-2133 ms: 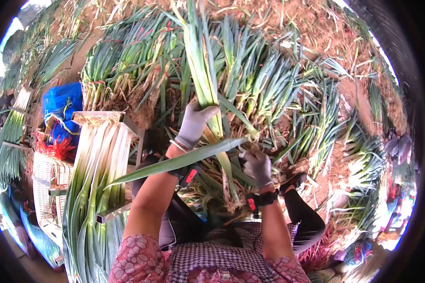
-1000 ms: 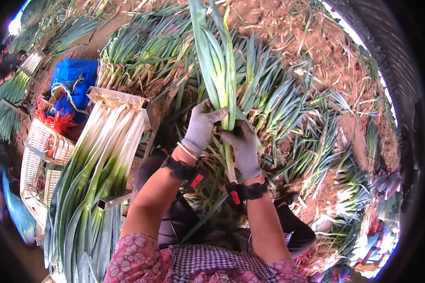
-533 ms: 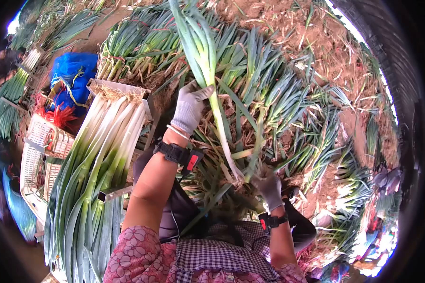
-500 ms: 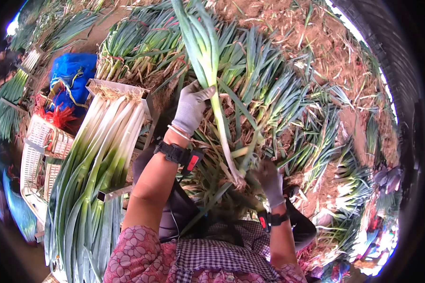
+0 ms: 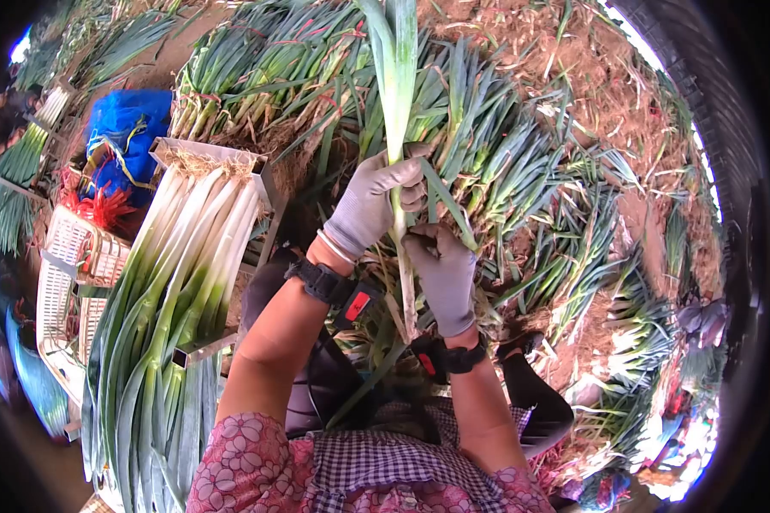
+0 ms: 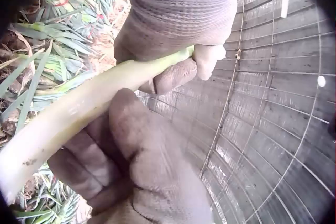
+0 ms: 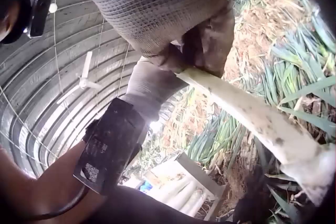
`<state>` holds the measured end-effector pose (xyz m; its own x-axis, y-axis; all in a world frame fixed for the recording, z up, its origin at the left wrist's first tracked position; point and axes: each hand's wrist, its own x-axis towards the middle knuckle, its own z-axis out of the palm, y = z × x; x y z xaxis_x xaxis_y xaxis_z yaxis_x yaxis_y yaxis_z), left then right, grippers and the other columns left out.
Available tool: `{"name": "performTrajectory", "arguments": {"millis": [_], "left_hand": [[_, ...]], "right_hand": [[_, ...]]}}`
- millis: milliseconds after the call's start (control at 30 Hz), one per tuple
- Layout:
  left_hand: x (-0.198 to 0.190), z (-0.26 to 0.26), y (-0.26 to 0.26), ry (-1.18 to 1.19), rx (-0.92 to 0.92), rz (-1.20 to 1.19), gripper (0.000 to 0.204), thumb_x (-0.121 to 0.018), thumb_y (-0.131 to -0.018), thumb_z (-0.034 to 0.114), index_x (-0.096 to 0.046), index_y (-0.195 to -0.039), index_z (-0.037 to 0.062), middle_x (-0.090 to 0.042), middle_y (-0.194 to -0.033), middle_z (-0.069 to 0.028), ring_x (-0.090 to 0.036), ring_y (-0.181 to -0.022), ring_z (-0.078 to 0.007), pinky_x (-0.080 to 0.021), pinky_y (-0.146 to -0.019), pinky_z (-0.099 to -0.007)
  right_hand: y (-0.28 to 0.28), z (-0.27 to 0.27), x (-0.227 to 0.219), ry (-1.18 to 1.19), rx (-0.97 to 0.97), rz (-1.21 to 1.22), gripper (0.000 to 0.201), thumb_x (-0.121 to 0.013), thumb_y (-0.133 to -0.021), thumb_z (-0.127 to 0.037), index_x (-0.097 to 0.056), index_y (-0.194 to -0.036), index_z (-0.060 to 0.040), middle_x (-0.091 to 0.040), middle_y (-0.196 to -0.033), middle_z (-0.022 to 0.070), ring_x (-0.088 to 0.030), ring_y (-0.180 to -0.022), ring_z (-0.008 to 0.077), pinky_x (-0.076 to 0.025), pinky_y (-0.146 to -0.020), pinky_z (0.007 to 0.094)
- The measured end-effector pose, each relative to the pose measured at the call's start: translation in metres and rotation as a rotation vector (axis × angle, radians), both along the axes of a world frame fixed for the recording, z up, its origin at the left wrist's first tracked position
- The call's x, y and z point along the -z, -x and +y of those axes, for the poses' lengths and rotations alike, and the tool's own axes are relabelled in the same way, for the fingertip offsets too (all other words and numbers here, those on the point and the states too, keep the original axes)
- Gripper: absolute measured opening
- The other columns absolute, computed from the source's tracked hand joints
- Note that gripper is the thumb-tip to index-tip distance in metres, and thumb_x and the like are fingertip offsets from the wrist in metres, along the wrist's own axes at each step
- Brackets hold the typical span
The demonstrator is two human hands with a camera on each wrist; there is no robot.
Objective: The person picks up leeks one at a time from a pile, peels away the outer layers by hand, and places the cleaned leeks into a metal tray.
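Observation:
A single leek (image 5: 399, 94) stands nearly upright before me, green leaves up and white root end down. My gloved left hand (image 5: 376, 201) grips its stalk partway along. Just below, my gloved right hand (image 5: 445, 274) pinches the same stalk; in the left wrist view the right thumb (image 6: 126, 111) lies against it. Brown flecks of soil mark the pale lower stalk (image 7: 252, 111) in the right wrist view. A loose green leaf strip (image 5: 449, 205) slants down from beside the left fingers past the right hand.
To the left, a metal rack (image 5: 265, 188) holds a stack of pale-stemmed leeks (image 5: 188, 256). Behind it are a white plastic basket (image 5: 64, 256) and a blue mesh bag (image 5: 128, 128). Leek bundles (image 5: 505, 162) line the ground ahead and rightward, among straw-like scraps (image 5: 573, 68).
Half a second ago my right hand was low at the right beside a stripped leaf; now it is back at the stalk, below my left hand. The leek has shifted right and stands straighter.

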<state>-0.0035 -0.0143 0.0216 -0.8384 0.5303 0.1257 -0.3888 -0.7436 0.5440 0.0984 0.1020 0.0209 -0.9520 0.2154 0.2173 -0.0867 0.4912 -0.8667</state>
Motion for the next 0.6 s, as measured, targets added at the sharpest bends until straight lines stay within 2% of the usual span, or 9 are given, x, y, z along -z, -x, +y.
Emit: {"name": "performTrajectory", "arguments": {"millis": [67,167,200,300,333,367,433,533,600], "left_hand": [[0.002,0.004,-0.001,0.081,-0.040,-0.031,0.037,-0.061,-0.087,0.016,-0.052,-0.118,-0.0020,-0.040,-0.065,0.0050,-0.038,-0.055,-0.0071,-0.033,-0.053,-0.0226],[0.005,-0.001,-0.001,0.001,0.075,-0.018,0.036,-0.061,-0.087,0.016,-0.052,-0.117,-0.0021,-0.040,-0.065,0.0048,-0.038,-0.054,-0.0075,-0.033,-0.052,-0.0226],[0.001,-0.002,-0.004,-0.062,0.109,-0.023,0.034,-0.060,-0.086,0.015,-0.053,-0.115,-0.0026,-0.039,-0.064,0.0049,-0.038,-0.052,-0.0077,-0.034,-0.051,-0.0227],[-0.007,-0.007,-0.006,0.042,0.046,-0.045,0.033,-0.059,-0.085,0.013,-0.054,-0.113,-0.0033,-0.038,-0.063,0.0048,-0.037,-0.051,-0.0077,-0.034,-0.050,-0.0227],[-0.002,-0.003,-0.003,0.024,0.033,-0.036,0.031,-0.058,-0.085,0.012,-0.054,-0.111,-0.0039,-0.040,-0.063,0.0041,-0.037,-0.052,-0.0076,-0.033,-0.050,-0.0223],[0.001,-0.001,-0.005,0.029,0.040,-0.041,0.031,-0.058,-0.085,0.012,-0.054,-0.111,-0.0039,-0.040,-0.063,0.0041,-0.037,-0.052,-0.0076,-0.033,-0.050,-0.0223],[0.000,0.002,-0.003,0.029,-0.001,-0.025,0.030,-0.058,-0.084,0.011,-0.055,-0.110,-0.0045,-0.041,-0.064,0.0038,-0.037,-0.052,-0.0071,-0.033,-0.050,-0.0213],[-0.003,0.002,-0.009,0.144,-0.092,0.003,0.030,-0.057,-0.083,0.008,-0.055,-0.110,-0.0060,-0.040,-0.064,0.0043,-0.037,-0.053,-0.0063,-0.032,-0.050,-0.0197],[-0.005,0.000,-0.012,0.222,-0.131,0.016,0.030,-0.057,-0.083,0.007,-0.054,-0.110,-0.0067,-0.040,-0.064,0.0045,-0.037,-0.053,-0.0061,-0.032,-0.050,-0.0193]], "right_hand": [[0.000,-0.001,-0.004,-0.311,0.002,0.047,0.011,-0.065,-0.079,-0.011,-0.063,-0.085,-0.0019,-0.066,-0.075,0.0145,-0.064,-0.065,0.0291,-0.049,-0.058,0.0324],[0.005,0.008,0.013,-0.342,0.030,0.049,0.010,-0.063,-0.080,-0.011,-0.063,-0.083,-0.0018,-0.065,-0.075,0.0148,-0.064,-0.067,0.0318,-0.049,-0.059,0.0334],[0.006,0.014,0.015,-0.221,0.036,-0.133,0.012,-0.063,-0.081,-0.013,-0.064,-0.083,-0.0018,-0.065,-0.075,0.0154,-0.064,-0.068,0.0319,-0.050,-0.060,0.0350],[-0.010,0.013,0.016,0.008,0.024,-0.037,0.014,-0.064,-0.081,-0.015,-0.065,-0.084,-0.0013,-0.065,-0.076,0.0165,-0.065,-0.068,0.0311,-0.049,-0.060,0.0354],[-0.014,0.002,-0.004,-0.159,0.016,0.030,0.018,-0.066,-0.081,-0.017,-0.066,-0.089,-0.0011,-0.066,-0.079,0.0173,-0.066,-0.068,0.0297,-0.049,-0.059,0.0341],[-0.013,-0.002,-0.011,-0.195,-0.027,-0.075,0.018,-0.067,-0.080,-0.018,-0.065,-0.086,-0.0015,-0.066,-0.077,0.0160,-0.065,-0.067,0.0305,-0.049,-0.058,0.0351],[-0.006,-0.005,-0.005,-0.427,0.006,0.065,0.016,-0.066,-0.080,-0.018,-0.063,-0.081,-0.0028,-0.064,-0.073,0.0151,-0.063,-0.063,0.0323,-0.048,-0.056,0.0373],[-0.004,-0.012,-0.001,-0.604,-0.018,0.023,0.012,-0.064,-0.080,-0.016,-0.061,-0.076,-0.0048,-0.063,-0.070,0.0145,-0.061,-0.061,0.0330,-0.047,-0.054,0.0387],[0.001,-0.007,0.009,-0.537,-0.035,0.075,0.012,-0.063,-0.080,-0.016,-0.062,-0.076,-0.0050,-0.063,-0.070,0.0148,-0.061,-0.061,0.0328,-0.047,-0.053,0.0384]]}}
